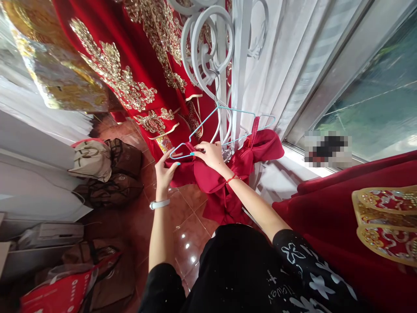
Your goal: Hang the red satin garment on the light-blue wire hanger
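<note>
A light-blue wire hanger (203, 121) hangs by its hook from a white scrolled metal rack. On it is a dark red dress (216, 176) with gathered shoulder straps and ruffled sleeves. The far strap (254, 130) loops over the hanger's right arm. My left hand (164, 171), with a white watch on the wrist, closes around the hanger's left end, thumb below and fingers above. My right hand (211, 155), a red cord at its wrist, pinches the near strap (190, 147) beside that end. The right fingertips are partly hidden.
The white rack (239, 56) stands ahead, with red gowns (110, 65) trimmed in gold hanging at left. Brown bags (114, 189) sit on the tiled floor (185, 217). More red garments (312, 221) hang at right, below a window (368, 100). A red bag (58, 291) lies lower left.
</note>
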Motion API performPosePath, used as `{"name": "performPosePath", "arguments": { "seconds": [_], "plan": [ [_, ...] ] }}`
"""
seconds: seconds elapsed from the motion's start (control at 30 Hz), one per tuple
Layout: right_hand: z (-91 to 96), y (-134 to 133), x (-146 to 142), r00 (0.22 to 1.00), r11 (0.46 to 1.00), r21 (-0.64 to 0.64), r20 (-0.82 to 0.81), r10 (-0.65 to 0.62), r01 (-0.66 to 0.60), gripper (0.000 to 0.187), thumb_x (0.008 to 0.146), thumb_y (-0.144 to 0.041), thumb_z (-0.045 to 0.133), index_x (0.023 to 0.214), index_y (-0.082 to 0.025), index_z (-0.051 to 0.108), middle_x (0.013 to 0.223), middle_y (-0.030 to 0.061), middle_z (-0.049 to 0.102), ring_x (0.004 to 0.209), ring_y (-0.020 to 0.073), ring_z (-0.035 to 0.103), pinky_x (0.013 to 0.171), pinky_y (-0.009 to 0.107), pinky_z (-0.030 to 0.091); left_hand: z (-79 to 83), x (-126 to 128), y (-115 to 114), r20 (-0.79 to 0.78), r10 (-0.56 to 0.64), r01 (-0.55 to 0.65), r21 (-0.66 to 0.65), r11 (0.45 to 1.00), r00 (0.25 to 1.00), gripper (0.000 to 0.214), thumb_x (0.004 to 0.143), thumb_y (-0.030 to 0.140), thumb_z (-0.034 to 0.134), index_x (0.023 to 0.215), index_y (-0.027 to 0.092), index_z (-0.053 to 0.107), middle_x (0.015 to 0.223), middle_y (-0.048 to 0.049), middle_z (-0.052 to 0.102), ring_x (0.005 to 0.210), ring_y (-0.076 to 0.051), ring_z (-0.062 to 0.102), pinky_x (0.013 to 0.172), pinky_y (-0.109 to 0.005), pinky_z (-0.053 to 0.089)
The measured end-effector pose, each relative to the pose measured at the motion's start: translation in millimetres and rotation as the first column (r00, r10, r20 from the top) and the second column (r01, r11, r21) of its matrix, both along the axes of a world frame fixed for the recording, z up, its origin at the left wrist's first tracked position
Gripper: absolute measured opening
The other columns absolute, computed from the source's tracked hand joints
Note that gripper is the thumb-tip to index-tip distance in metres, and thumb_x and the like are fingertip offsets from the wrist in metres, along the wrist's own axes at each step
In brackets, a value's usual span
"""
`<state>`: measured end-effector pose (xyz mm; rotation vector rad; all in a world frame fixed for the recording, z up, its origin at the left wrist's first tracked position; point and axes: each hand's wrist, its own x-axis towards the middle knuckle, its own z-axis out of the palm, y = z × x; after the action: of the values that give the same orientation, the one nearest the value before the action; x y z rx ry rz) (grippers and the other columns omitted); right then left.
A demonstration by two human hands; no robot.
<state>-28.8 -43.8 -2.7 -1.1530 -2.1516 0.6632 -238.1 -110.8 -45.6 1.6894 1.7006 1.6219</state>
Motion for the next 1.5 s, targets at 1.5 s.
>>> {"name": "performPosePath", "arguments": {
  "seconds": [1.5],
  "plan": [
    [-5.5,-2.3,23.5,0.879,0.983,-0.040,-0.456,0.141,-0.179,0.031,0.087,-0.008,0.063,0.113,-0.020,0.078,0.120,0.0061,0.079,0.114,0.0191,0.074,0.106,0.034,0.054,66.8,28.9,38.7,-0.290,-0.291,0.254,-0.157,0.954,0.912,0.045,0.094,0.050,0.058,0.122,0.018,0.071,0.121,-0.0101,0.077,0.113,-0.028,0.070,0.106,-0.040,0.051]
  ]
}}
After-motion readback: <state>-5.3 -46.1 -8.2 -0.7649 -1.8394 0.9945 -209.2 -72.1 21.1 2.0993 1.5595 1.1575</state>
